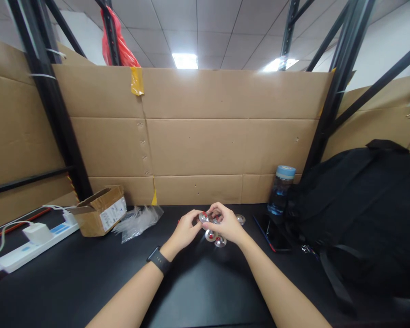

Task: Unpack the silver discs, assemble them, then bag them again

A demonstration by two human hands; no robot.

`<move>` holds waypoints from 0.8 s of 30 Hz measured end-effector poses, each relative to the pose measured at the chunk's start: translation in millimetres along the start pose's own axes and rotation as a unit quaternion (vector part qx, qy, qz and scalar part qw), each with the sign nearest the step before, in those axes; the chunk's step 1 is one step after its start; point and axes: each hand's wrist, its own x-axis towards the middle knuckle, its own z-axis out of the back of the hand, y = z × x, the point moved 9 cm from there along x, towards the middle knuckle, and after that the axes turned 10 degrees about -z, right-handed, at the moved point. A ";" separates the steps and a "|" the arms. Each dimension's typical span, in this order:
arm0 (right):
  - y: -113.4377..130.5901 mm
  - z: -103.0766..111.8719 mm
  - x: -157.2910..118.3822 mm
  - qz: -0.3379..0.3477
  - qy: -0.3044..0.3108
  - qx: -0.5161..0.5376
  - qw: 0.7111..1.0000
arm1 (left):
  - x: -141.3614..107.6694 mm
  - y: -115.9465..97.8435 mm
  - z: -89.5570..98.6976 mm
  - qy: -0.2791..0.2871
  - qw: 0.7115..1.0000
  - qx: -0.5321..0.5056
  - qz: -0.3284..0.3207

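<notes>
Several small round shiny silver pieces with red centres are gathered at the middle of the black table. My left hand (186, 230), with a dark watch on its wrist, has its thumb and fingers closed at the edge of one round silver piece (204, 217). My right hand (228, 223) curls over the same spot from the right, fingers bent around the silver pieces; its fingertips are partly hidden. Just below the hands lie two more, a round silver piece (210, 235) and a lower silver piece (220, 241). Another silver disc (240, 219) rests right of my right hand.
Left of the hands are clear plastic bags (140, 222), an open cardboard box (100, 212) and a white power strip (37, 246). A phone (272, 233), a blue-lidded bottle (280, 190) and a black backpack (362, 218) stand right. A cardboard wall (198, 146) closes the back.
</notes>
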 end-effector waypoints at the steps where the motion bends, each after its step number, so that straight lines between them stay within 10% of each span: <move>1: 0.9 -1.6 -0.8 0.002 0.005 -0.005 1.000 | 0.0 0.3 0.4 -0.007 1.000 -0.001 -0.002; 15: -11.0 -14.1 1.8 -0.025 0.056 0.077 0.995 | -1.1 -7.4 2.3 -0.005 1.000 0.022 -0.015; 24: -18.6 13.3 11.8 -0.021 -0.010 0.062 0.998 | 3.9 -5.9 18.3 0.015 0.992 0.126 -0.002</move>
